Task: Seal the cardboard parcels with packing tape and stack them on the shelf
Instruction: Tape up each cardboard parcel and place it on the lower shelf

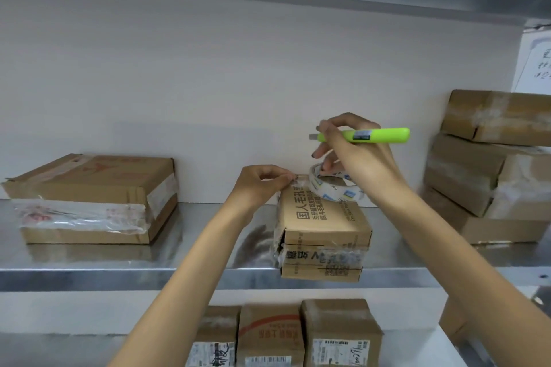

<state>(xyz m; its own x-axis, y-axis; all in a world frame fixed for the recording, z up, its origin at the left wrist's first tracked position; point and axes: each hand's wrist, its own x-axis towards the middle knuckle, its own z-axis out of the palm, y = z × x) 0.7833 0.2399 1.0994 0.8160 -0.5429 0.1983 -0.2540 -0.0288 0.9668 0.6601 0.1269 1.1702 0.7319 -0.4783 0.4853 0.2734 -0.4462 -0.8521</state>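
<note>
Far left: a flat taped parcel (pixel 89 197) is lying on the metal shelf (pixel 119 262), well apart from the work. It is judged finished and parked out of the way.

Left grip (pixel 262 185): the free tape end is being pinched between thumb and fingertips at the far top edge of the small parcel (pixel 322 223), probably so that the strip is being anchored and held taut.

The small parcel is sitting at the shelf's front edge, between the two arms. Clear tape is already showing across its near face.

The tape roll (pixel 331 188) is being held tilted, touching the parcel's top, by the lower fingers of the right grip (pixel 351 158). A green utility knife (pixel 375 135) is being clasped in that same grip, blade end pointing left. This is judged to allow a cut without the roll being put down.

Far right: a stack of taped parcels (pixel 489 164) is standing at the shelf's end.
</note>
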